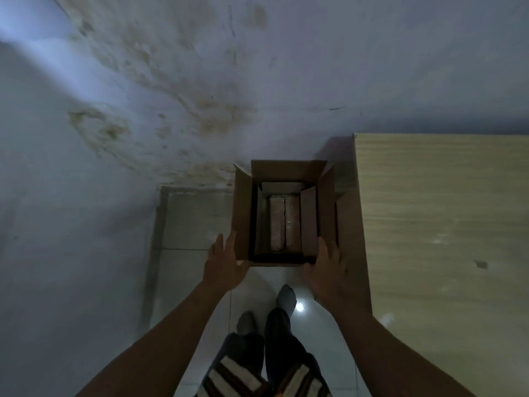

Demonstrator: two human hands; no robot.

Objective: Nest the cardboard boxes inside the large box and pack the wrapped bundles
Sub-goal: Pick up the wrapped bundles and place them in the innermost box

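The left hand (224,263) and right hand (329,270), both spread flat, are pressing the large box (242,213) sides to steady it; 2 wrapped bundles (284,222) are lying inside.

Large box (243,213) stood open on the floor (189,222), against the wall (143,81), just left of the table (443,224). Smaller box (308,219) nested inside it; two wrapped bundles (284,223) lay side by side within. Left hand (223,262) and right hand (329,270) flanked its near corners.
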